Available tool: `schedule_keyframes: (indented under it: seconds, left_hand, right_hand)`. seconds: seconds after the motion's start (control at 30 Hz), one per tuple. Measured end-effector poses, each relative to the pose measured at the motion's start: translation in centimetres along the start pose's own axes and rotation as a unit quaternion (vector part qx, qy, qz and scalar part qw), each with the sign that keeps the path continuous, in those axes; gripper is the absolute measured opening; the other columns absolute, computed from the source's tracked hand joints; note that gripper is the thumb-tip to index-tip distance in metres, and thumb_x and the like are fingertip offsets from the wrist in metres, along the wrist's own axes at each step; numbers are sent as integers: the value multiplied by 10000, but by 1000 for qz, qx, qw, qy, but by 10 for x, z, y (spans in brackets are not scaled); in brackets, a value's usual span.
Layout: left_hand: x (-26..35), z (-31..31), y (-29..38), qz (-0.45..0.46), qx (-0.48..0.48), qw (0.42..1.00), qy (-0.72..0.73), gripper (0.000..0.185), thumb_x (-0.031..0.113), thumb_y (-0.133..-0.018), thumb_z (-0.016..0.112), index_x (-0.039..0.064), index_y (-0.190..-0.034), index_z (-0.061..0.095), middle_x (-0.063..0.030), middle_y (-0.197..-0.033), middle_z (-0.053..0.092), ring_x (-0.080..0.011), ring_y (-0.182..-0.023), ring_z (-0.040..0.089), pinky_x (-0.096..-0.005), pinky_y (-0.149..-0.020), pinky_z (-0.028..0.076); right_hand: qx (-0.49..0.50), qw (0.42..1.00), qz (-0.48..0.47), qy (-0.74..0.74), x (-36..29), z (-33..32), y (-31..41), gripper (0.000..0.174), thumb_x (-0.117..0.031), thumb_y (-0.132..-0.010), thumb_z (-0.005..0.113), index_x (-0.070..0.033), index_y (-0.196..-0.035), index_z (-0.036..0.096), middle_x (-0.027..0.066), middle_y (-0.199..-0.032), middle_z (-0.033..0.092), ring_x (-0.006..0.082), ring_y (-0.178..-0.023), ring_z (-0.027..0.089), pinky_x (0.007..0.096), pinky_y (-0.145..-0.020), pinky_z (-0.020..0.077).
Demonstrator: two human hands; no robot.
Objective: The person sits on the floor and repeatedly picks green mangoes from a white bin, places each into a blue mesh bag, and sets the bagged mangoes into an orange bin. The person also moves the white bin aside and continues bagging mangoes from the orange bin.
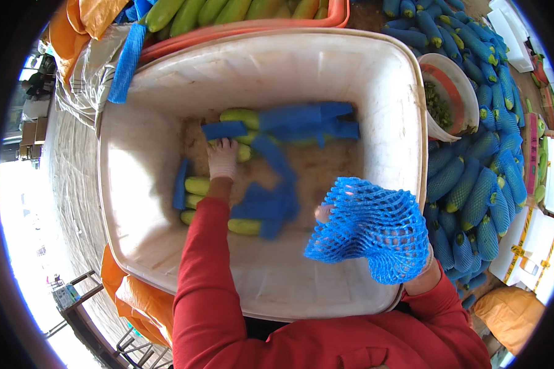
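Note:
My left hand [223, 159], in a pale glove, reaches down inside a large white plastic tub [304, 60] and rests on a green zucchini-like vegetable [244, 153]. Its fingers lie over the vegetable; whether they grip it is hard to tell. My right hand [388, 230] is inside a stretched blue foam mesh sleeve [378, 226] above the tub's right side; a fingertip shows at the sleeve's left edge. On the tub floor lie several more green vegetables [197, 186] and flat blue sleeves [274, 203].
Beyond the tub is a red-orange crate [339, 14] of long green vegetables. Sleeved vegetables [478, 198] are piled at the right, beside a white bucket [466, 87] holding leafy scraps. Orange sacks [512, 313] lie at lower right and left; a blue sleeve [128, 64] hangs over the tub's upper-left rim.

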State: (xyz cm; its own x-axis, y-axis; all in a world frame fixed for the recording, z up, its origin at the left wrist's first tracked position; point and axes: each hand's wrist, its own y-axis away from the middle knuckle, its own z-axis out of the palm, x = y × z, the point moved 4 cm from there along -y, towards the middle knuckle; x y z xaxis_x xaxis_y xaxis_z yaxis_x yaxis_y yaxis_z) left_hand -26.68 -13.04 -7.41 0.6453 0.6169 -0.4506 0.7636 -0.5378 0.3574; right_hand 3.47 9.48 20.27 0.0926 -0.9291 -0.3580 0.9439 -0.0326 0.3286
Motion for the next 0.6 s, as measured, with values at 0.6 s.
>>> schedule_keyframes:
  seconds: [0.6]
  left_hand:
    - [72, -345, 279, 313, 107, 536, 777, 961, 358, -746, 897, 4, -1485, 394, -121, -1415, 508, -240, -1293, 508, -384, -1127, 371]
  right_hand:
    - [137, 492, -409, 757, -47, 9, 146, 553, -194, -706, 778, 27, -1182, 601, 213, -1047, 672, 407, -944, 664, 447, -823, 550]
